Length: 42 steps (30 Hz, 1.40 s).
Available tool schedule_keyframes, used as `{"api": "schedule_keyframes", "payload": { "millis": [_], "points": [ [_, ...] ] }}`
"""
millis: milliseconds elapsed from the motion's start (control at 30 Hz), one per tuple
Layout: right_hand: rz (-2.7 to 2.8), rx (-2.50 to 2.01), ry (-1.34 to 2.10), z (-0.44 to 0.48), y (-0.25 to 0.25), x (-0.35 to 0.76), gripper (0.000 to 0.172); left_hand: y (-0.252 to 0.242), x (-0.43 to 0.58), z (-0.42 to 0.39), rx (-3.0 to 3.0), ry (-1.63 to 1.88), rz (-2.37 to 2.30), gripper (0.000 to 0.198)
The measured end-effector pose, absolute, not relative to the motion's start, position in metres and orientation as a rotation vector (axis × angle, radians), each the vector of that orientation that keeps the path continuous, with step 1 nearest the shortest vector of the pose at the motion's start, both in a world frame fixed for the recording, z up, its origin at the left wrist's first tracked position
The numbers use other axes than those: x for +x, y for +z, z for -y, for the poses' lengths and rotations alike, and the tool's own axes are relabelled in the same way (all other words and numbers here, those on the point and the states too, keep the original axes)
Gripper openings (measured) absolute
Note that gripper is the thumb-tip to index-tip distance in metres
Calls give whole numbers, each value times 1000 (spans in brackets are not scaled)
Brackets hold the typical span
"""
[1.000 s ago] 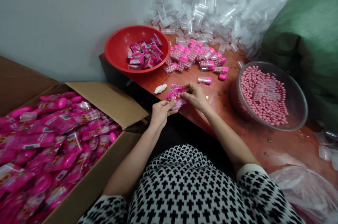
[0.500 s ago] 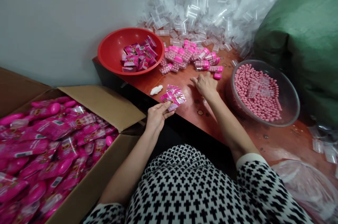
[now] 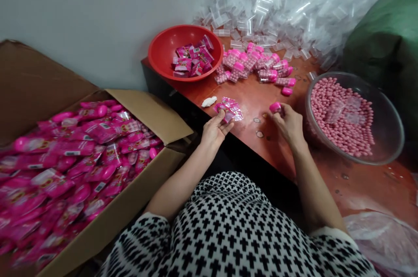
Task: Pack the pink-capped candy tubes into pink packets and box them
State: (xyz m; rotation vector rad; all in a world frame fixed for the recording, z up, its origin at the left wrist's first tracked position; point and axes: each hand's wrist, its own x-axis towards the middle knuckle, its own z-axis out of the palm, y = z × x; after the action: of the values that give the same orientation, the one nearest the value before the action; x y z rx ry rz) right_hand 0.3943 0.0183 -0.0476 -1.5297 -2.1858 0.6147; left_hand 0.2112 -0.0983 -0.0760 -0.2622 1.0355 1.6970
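Note:
Near the table's front edge, my left hand [image 3: 214, 131] pinches flat pink printed packets [image 3: 232, 109] between thumb and fingers. My right hand [image 3: 289, 124] is closed on a pink-capped bottle [image 3: 275, 107], whose body is mostly hidden by the fingers. A small white lump [image 3: 209, 101] lies just beyond the packets. Behind the hands is a pile of pink-capped clear bottles [image 3: 250, 61] with pink beads inside. One loose pink cap [image 3: 287, 91] rests in front of that pile.
A red bowl [image 3: 153, 52] with pink packets stands at the table's back left. A clear tub [image 3: 388, 137] of pink beads is at right, beside a green sack [image 3: 382, 37]. Empty clear tubes [image 3: 294, 2] are heaped behind. A cardboard box [image 3: 150, 116] of pink packages stands at left.
My right hand has drawn back from the bottle pile and now holds a pink-capped bottle. My left hand keeps hold of the packets. The view has shifted to the left.

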Motion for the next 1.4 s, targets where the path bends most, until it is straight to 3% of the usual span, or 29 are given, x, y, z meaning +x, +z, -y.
{"api": "schedule_keyframes", "payload": {
  "millis": [100, 200, 667, 867, 1400],
  "points": [
    [1713, -1213, 1313, 30, -51, 385, 38, -74, 218, 95, -302, 1703, -983, 23],
    [1428, -1081, 1548, 69, -53, 369, 42, -71, 228, 91, -309, 1702, -931, 22],
    [1334, -984, 1593, 82, -74, 360, 36, -57, 252, 90, -61, 1588, -977, 36],
    [1237, -971, 1591, 81, -71, 356, 46, -54, 250, 89, 157, 1621, -960, 43],
    [1162, -942, 1628, 79, -69, 351, 43, -53, 246, 91, 366, 1452, -1088, 32]
  ]
}}
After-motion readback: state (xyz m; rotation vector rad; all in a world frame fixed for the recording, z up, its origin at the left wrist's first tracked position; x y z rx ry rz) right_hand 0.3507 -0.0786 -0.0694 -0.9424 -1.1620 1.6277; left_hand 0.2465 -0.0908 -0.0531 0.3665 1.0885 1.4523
